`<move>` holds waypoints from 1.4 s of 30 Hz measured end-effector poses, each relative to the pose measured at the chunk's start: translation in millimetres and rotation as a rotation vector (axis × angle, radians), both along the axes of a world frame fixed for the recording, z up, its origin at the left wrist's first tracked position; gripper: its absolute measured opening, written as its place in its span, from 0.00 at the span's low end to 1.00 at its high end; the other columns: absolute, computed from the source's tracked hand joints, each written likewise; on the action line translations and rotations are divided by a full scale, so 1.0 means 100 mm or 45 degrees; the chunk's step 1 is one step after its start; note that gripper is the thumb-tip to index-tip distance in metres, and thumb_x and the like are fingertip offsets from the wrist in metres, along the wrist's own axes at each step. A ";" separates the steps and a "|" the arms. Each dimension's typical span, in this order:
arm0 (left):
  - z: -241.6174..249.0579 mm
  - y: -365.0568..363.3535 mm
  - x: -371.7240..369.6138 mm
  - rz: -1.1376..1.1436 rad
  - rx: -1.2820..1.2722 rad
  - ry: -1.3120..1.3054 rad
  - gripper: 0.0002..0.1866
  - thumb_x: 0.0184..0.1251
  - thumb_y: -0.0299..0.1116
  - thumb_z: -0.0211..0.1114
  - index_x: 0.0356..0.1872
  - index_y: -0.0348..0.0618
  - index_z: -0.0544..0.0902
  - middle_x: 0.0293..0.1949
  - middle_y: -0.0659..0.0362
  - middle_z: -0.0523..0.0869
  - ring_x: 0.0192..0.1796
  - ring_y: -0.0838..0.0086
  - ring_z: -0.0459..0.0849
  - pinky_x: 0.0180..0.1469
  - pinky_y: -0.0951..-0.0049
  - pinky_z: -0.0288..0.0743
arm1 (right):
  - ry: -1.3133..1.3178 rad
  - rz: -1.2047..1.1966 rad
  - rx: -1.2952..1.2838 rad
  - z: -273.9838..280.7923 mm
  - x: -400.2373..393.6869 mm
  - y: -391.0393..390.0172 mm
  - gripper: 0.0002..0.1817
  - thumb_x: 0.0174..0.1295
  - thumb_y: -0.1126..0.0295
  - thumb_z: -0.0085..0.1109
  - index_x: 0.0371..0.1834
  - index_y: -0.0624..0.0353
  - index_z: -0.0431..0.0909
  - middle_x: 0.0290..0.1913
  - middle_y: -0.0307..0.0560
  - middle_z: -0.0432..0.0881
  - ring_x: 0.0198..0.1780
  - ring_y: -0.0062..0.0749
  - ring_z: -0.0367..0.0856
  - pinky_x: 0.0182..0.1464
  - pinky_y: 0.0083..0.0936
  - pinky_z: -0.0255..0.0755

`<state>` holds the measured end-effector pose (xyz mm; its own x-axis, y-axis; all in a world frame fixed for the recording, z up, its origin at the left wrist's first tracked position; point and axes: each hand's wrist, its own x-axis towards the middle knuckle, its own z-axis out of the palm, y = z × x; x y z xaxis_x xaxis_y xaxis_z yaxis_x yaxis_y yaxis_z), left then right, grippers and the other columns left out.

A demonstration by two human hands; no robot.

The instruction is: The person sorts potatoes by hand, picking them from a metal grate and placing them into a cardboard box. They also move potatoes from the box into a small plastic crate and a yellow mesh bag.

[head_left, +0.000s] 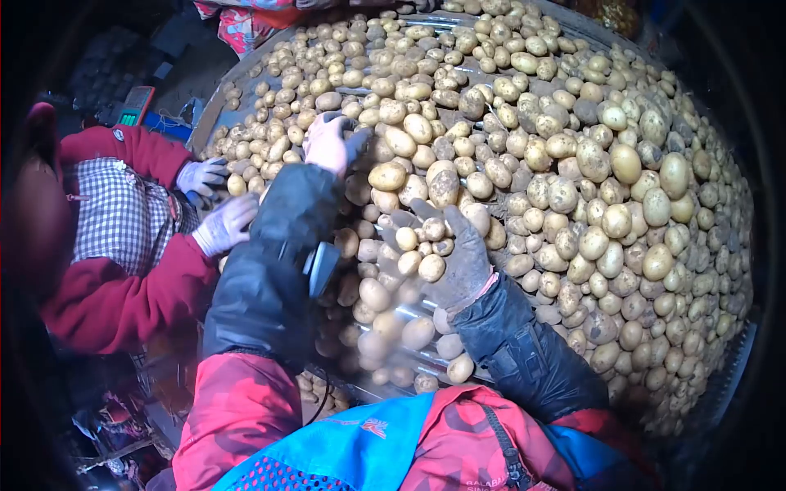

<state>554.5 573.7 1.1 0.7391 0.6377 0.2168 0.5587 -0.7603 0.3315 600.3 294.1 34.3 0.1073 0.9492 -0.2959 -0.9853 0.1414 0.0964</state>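
Note:
In the head view, my right hand (467,266), in a dirty grey glove, is turned palm up and cups several small potatoes (431,230). Its fingers curl up around them. My left hand (334,143), in a pale pink and grey glove, reaches over the pile at upper left. Its fingers are apart and close to the potatoes (399,141), and I see nothing held in it. Below my hands, several potatoes (381,327) look blurred near the pile's front edge.
Loose potatoes (622,221) of mixed sizes cover the wide table. On the left a co-worker in a red top and checked apron (123,209) has two gloved hands (225,222) at the pile. Behind them lies a device with a green display (131,114). Patterned cloth (241,29) shows at the far edge.

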 end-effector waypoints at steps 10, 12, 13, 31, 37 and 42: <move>0.85 -0.46 -0.06 -0.576 -0.686 -0.061 0.22 0.68 0.43 0.68 0.59 0.43 0.81 0.53 0.49 0.85 0.59 0.55 0.82 0.63 0.61 0.74 | -0.035 0.005 -0.123 0.04 0.03 -0.02 0.28 0.70 0.48 0.55 0.66 0.54 0.72 0.54 0.48 0.78 0.57 0.50 0.79 0.57 0.60 0.78; 0.64 -0.09 0.34 -0.590 -0.275 0.000 0.22 0.71 0.36 0.67 0.63 0.41 0.78 0.59 0.49 0.82 0.64 0.58 0.79 0.68 0.64 0.70 | -0.004 -0.006 -0.036 -0.02 0.02 -0.03 0.29 0.71 0.48 0.54 0.66 0.57 0.71 0.58 0.52 0.77 0.62 0.56 0.75 0.61 0.60 0.74; 0.50 0.05 0.53 -0.643 -0.154 -0.047 0.24 0.70 0.39 0.67 0.64 0.42 0.77 0.61 0.47 0.81 0.65 0.56 0.78 0.69 0.62 0.69 | -0.068 -0.007 0.069 -0.15 0.01 -0.03 0.29 0.72 0.48 0.51 0.67 0.58 0.71 0.60 0.55 0.75 0.64 0.57 0.73 0.64 0.59 0.71; 0.42 0.51 0.82 -0.368 0.113 0.325 0.19 0.65 0.46 0.64 0.53 0.51 0.85 0.52 0.47 0.87 0.57 0.51 0.83 0.57 0.57 0.77 | 0.149 0.081 0.110 -0.02 -0.02 -0.10 0.30 0.72 0.47 0.54 0.68 0.56 0.69 0.57 0.51 0.77 0.62 0.49 0.77 0.60 0.58 0.75; 0.06 0.57 1.50 -0.175 0.252 0.802 0.18 0.68 0.34 0.53 0.51 0.45 0.86 0.52 0.44 0.87 0.57 0.52 0.85 0.58 0.53 0.79 | 0.161 0.047 0.061 -0.18 -0.03 -0.11 0.29 0.73 0.49 0.51 0.69 0.59 0.69 0.62 0.52 0.75 0.64 0.55 0.75 0.62 0.53 0.74; 0.01 0.63 1.83 -0.041 0.226 1.120 0.19 0.67 0.36 0.55 0.53 0.44 0.87 0.54 0.46 0.87 0.59 0.54 0.85 0.59 0.57 0.79 | 0.166 -0.018 0.364 -0.46 -0.10 -0.07 0.29 0.74 0.49 0.50 0.68 0.60 0.69 0.58 0.52 0.76 0.62 0.52 0.77 0.55 0.48 0.79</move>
<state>737.4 637.1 2.6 0.7016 0.6247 -0.3429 0.5326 -0.7793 -0.3301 590.0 287.4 -11.9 0.0994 0.9946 -0.0296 -0.9602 0.1037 0.2594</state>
